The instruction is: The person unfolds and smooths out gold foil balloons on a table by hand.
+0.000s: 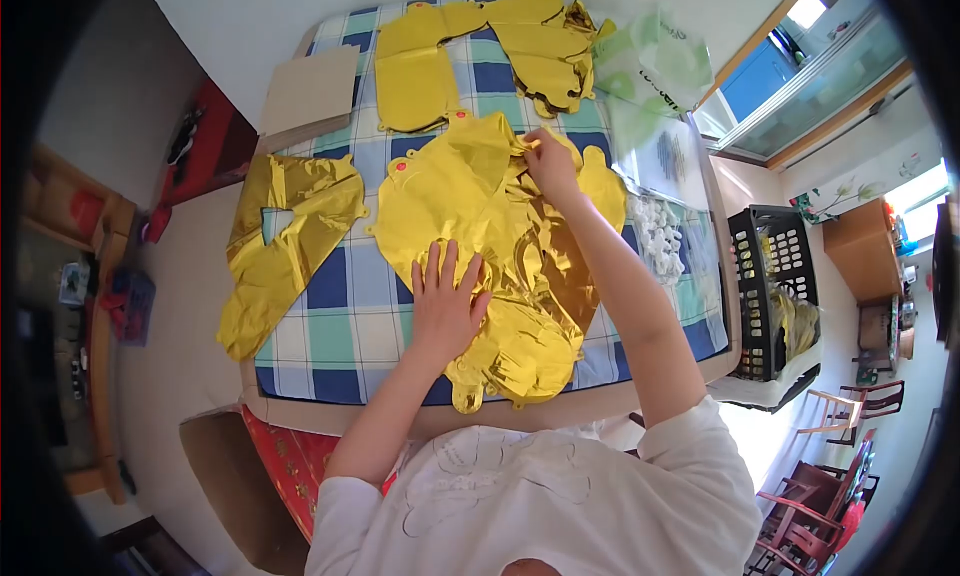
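Left hand point(447, 301): fingers spread flat on crumpled gold foil shape point(430, 211), mid-counter point(598, 404). Right hand point(552, 166): pinching its upper right part. Black plastic crate point(748, 294): yellow material inside, beside counter's right edge. Clear plastic bag point(690, 181): near right edge. Blue-green checked cloth point(375, 336): bare patches between foil shapes. Tan card stack point(312, 94): upper left.

it looks like a room in a home: left of the checked cloth point(330, 324) stands a wooden cabinet point(108, 226), and right of it, wooden chairs point(815, 496).
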The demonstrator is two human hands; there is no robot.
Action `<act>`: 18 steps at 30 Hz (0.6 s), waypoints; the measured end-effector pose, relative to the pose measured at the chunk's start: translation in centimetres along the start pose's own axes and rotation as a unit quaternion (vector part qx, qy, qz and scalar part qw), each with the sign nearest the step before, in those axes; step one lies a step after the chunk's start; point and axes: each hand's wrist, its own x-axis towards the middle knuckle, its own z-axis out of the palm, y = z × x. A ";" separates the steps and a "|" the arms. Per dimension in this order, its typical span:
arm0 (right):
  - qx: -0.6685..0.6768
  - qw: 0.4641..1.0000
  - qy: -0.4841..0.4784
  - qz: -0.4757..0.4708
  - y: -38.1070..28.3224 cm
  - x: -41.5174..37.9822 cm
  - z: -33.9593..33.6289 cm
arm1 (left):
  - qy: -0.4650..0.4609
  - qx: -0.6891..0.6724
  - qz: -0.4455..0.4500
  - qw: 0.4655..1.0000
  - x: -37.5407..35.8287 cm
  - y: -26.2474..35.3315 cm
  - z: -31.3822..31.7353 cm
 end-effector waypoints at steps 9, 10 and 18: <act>0.005 0.999 0.044 0.015 -2.3 -4.9 -5.5 | -0.022 -0.009 -0.007 1.000 -0.1 0.1 -0.1; 0.022 1.000 0.007 0.013 -3.5 -6.5 -6.1 | -0.018 -0.012 -0.006 1.000 0.0 0.1 -0.2; 0.057 0.988 -0.108 -0.091 -3.8 -17.5 -6.0 | 0.023 -0.056 0.007 0.998 0.2 -0.5 -0.7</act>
